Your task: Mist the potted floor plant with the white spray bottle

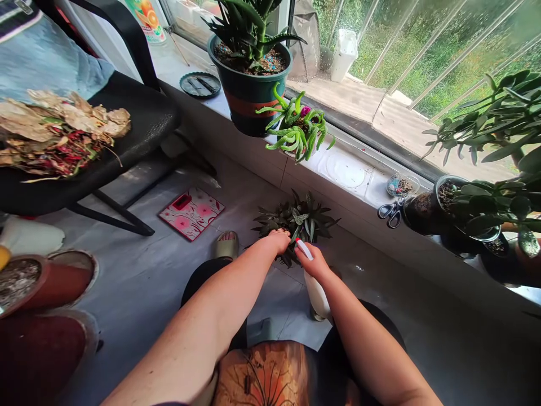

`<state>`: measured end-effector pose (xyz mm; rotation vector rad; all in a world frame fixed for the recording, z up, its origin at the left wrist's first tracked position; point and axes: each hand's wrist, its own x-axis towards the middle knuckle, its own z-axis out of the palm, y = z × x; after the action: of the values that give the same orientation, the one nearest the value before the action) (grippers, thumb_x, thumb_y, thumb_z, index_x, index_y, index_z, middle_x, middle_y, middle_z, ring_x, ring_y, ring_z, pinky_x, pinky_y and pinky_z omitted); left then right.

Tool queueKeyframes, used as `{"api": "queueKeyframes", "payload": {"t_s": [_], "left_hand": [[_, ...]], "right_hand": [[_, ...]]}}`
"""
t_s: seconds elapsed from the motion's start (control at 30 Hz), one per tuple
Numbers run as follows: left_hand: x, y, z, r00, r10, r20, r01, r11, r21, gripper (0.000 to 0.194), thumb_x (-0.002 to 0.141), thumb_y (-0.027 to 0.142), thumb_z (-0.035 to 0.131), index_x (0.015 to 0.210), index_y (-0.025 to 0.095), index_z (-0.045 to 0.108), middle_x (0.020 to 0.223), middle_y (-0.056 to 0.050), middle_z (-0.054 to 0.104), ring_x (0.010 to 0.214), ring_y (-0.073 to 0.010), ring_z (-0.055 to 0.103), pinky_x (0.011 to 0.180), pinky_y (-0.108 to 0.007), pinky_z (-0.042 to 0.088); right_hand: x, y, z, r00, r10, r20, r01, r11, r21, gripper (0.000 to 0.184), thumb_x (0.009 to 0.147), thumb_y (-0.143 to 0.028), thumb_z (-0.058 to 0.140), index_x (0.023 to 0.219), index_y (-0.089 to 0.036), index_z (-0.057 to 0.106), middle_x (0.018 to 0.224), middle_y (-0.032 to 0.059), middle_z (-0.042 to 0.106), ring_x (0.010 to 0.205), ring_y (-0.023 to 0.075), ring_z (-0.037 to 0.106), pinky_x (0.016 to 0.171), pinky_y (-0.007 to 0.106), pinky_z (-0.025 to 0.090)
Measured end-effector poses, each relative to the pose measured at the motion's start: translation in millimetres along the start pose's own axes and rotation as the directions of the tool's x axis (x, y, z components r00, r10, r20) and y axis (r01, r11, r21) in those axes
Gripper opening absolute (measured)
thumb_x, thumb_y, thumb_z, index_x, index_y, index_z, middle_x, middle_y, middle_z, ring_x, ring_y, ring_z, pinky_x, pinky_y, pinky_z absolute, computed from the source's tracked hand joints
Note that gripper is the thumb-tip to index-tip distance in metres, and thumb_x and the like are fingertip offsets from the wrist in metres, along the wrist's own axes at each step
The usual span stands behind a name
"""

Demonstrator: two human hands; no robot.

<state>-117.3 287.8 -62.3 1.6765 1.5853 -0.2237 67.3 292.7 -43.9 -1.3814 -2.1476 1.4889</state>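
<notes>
A small dark spiky succulent (302, 220) sits on the grey floor below the window sill. My left hand (278, 239) reaches into its leaves on the left side, fingers curled among them. My right hand (311, 260) is closed round a white spray bottle (318, 293) with a red-tipped nozzle, which points at the plant from the right. The bottle hangs down beside my wrist.
On the sill (342, 169) stand a large potted aloe (249, 62), a small bright-green succulent (298, 127), scissors (391, 211) and jade plants (486, 197). A black chair (139, 124) holds dried leaves. A pink scale (191, 213) and brown pots (38, 282) lie left.
</notes>
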Motion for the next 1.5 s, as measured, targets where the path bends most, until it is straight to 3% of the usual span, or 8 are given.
{"api": "queueKeyframes", "payload": {"t_s": [0.1,0.33,0.6,0.8,1.03,1.17,1.5], "left_hand": [[-1.7,-4.6,-0.2,0.999,-0.04,-0.012,0.041,0.999,0.002,0.056,0.076,0.003,0.066,0.13,0.021,0.068,0.157,-0.016,0.046,0.144,-0.0385,0.039,0.117,-0.055,0.036],[-6.9,-13.0,2.6,0.999,-0.052,-0.014,0.052,0.999,0.002,0.05,0.084,0.005,0.062,0.13,0.023,0.068,0.16,-0.013,0.042,0.147,-0.0365,0.036,0.119,-0.055,0.032],[-7.5,-18.5,0.7,0.997,-0.078,-0.006,0.078,0.997,0.011,0.058,0.078,0.008,0.065,0.132,0.027,0.067,0.16,-0.009,0.043,0.144,-0.0354,0.039,0.118,-0.054,0.038],[-6.8,-15.3,-0.4,0.996,-0.083,0.008,0.083,0.996,0.018,0.056,0.08,0.007,0.063,0.133,0.025,0.066,0.159,-0.009,0.043,0.144,-0.0349,0.039,0.117,-0.053,0.038],[-9.1,-13.7,-2.5,0.996,-0.085,0.027,0.084,0.996,0.035,0.049,0.084,0.007,0.062,0.131,0.022,0.067,0.163,-0.009,0.038,0.146,-0.0354,0.037,0.119,-0.054,0.037],[-9.3,-13.1,-2.8,0.996,-0.087,0.031,0.085,0.996,0.04,0.049,0.084,0.008,0.061,0.13,0.024,0.067,0.163,-0.007,0.037,0.147,-0.0343,0.036,0.119,-0.053,0.037],[-11.0,-11.4,-4.4,0.996,-0.091,0.023,0.09,0.995,0.048,0.052,0.084,0.007,0.059,0.132,0.025,0.067,0.162,-0.008,0.039,0.146,-0.0341,0.038,0.116,-0.053,0.041]], "right_hand": [[3.9,2.7,8.5,0.999,0.033,0.008,-0.033,0.999,-0.005,0.031,0.086,-0.053,0.052,0.075,-0.024,0.051,0.061,-0.0014,0.053,0.06,0.0181,0.055,0.055,0.027,0.041],[9.7,1.3,19.2,0.993,0.12,0.011,-0.119,0.99,-0.078,0.024,0.091,-0.043,0.054,0.078,-0.023,0.054,0.064,-0.0007,0.057,0.061,0.0192,0.06,0.057,0.028,0.043],[7.9,-17.0,18.8,0.952,0.303,0.036,-0.277,0.909,-0.31,0.026,0.1,-0.038,0.052,0.08,-0.022,0.058,0.075,0.0035,0.066,0.063,0.0176,0.063,0.059,0.026,0.039],[4.4,-34.7,16.1,0.952,0.305,0.033,-0.26,0.859,-0.441,0.027,0.102,-0.037,0.05,0.084,-0.02,0.061,0.083,0.0068,0.07,0.072,0.0192,0.066,0.062,0.027,0.037],[4.0,-35.5,14.2,0.971,0.239,0.023,-0.189,0.818,-0.544,0.023,0.104,-0.034,0.051,0.093,-0.018,0.062,0.096,0.0098,0.072,0.089,0.0222,0.067,0.066,0.028,0.034],[2.7,-35.1,14.1,0.983,0.186,0.011,-0.148,0.818,-0.555,0.019,0.104,-0.031,0.052,0.095,-0.018,0.061,0.097,0.0092,0.072,0.089,0.0212,0.066,0.068,0.028,0.034],[1.0,-35.1,6.7,0.973,0.23,-0.006,-0.198,0.825,-0.53,0.026,0.105,-0.035,0.051,0.085,-0.02,0.059,0.09,0.0082,0.071,0.083,0.0209,0.065,0.065,0.028,0.032]]}}
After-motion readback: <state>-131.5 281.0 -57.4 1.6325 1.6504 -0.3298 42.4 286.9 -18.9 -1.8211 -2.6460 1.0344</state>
